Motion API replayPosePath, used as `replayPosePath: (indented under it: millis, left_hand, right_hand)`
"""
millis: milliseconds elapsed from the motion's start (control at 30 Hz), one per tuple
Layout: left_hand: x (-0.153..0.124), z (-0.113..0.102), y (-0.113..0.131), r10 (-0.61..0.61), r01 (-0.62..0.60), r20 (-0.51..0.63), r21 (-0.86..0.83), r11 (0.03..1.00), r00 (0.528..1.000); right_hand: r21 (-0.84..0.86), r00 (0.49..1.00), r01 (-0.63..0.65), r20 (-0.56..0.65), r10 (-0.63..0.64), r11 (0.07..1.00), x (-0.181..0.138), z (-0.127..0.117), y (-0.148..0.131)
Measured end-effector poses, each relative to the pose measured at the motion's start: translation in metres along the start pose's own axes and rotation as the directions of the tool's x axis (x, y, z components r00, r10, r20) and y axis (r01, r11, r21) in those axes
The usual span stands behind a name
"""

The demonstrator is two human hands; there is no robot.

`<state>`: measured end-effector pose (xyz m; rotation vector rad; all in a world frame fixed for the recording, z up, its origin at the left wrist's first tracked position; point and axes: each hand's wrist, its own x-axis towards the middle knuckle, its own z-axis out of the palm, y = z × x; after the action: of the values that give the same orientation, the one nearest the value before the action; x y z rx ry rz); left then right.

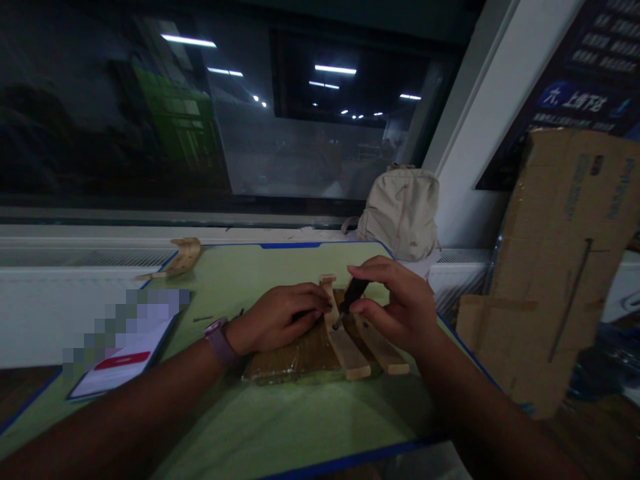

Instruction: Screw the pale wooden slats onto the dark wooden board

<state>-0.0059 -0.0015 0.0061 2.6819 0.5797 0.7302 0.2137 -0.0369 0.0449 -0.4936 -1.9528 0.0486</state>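
My right hand is closed round the black handle of a screwdriver. Its tip points down and left onto a curved wooden piece. Fingers of my left hand press together at the left edge of that same piece; whether they pinch anything small there is hidden. A second wooden piece lies just to the right, with a dark hole in it, partly behind my right hand. Under both pieces is a brown board wrapped in clear plastic. A watch is on my left wrist.
The green tabletop has a blue edge. Further curved wooden parts rest at its back left corner, above a tablet-like screen. A small dark screw-like piece lies nearby. Behind stand a beige backpack and a large cardboard box.
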Motion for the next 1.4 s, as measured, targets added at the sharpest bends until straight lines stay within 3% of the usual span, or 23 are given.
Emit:
replayPosePath:
  millis: [67, 167, 300, 400, 500, 633, 700, 800, 933, 1167, 1300, 1400]
  left_hand:
    - [0.000, 0.000, 0.000, 0.005, -0.005, -0.002, 0.004, 1.000, 1.000]
    - [0.000, 0.001, -0.001, 0.000, 0.000, -0.004, 0.010, 1.000, 1.000]
    - [0.000, 0.002, -0.001, -0.015, 0.015, 0.008, 0.027, 1.000, 1.000]
    - [0.000, 0.001, 0.000, -0.013, 0.013, 0.003, 0.029, 0.999, 1.000]
    - [0.000, 0.000, 0.001, -0.008, 0.008, -0.001, 0.023, 1.000, 1.000]
    - [0.001, 0.000, 0.001, 0.000, 0.000, 0.000, 0.015, 1.000, 1.000]
    - [0.000, 0.001, 0.000, -0.006, 0.006, 0.003, 0.022, 1.000, 1.000]
    - [0.000, 0.002, -0.001, -0.017, 0.017, 0.007, 0.034, 0.999, 1.000]
    - [0.000, 0.002, -0.001, -0.012, 0.012, 0.000, 0.033, 0.999, 1.000]
    - [0.001, 0.001, 0.000, 0.005, -0.005, -0.003, 0.005, 1.000, 1.000]
    - [0.000, 0.001, 0.000, -0.006, 0.006, 0.000, 0.005, 1.000, 1.000]
    - [-0.001, 0.002, -0.001, -0.009, 0.009, 0.004, 0.009, 1.000, 1.000]
  right_hand:
    - [0.058, 0.997, -0.021, 0.082, 0.016, 0.998, 0.002, 0.000, -0.003]
    - [0.145, 0.987, -0.128, 0.113, 0.112, 0.981, 0.000, 0.004, -0.003]
    - [0.201, 0.963, -0.256, -0.035, 0.268, 0.946, -0.007, 0.010, 0.004]
    - [0.127, 0.967, -0.201, -0.134, 0.217, 0.971, -0.008, 0.011, 0.007]
    - [0.109, 0.991, -0.101, -0.071, 0.109, 0.989, -0.006, 0.009, 0.004]
    - [0.285, 0.982, -0.188, 0.056, 0.180, 0.940, -0.005, 0.009, -0.001]
    - [0.303, 0.969, -0.244, 0.045, 0.242, 0.921, -0.007, 0.011, -0.001]
    - [0.157, 0.968, -0.229, -0.069, 0.242, 0.961, -0.008, 0.011, 0.004]
    - [0.015, 0.994, -0.078, -0.080, 0.079, 0.997, -0.005, 0.008, 0.009]
    - [0.354, 0.974, -0.226, 0.063, 0.218, 0.908, -0.005, 0.012, -0.002]
    - [0.411, 0.945, -0.279, -0.041, 0.323, 0.868, -0.009, 0.019, 0.001]
    - [0.259, 0.937, -0.265, -0.158, 0.311, 0.929, -0.010, 0.017, 0.009]
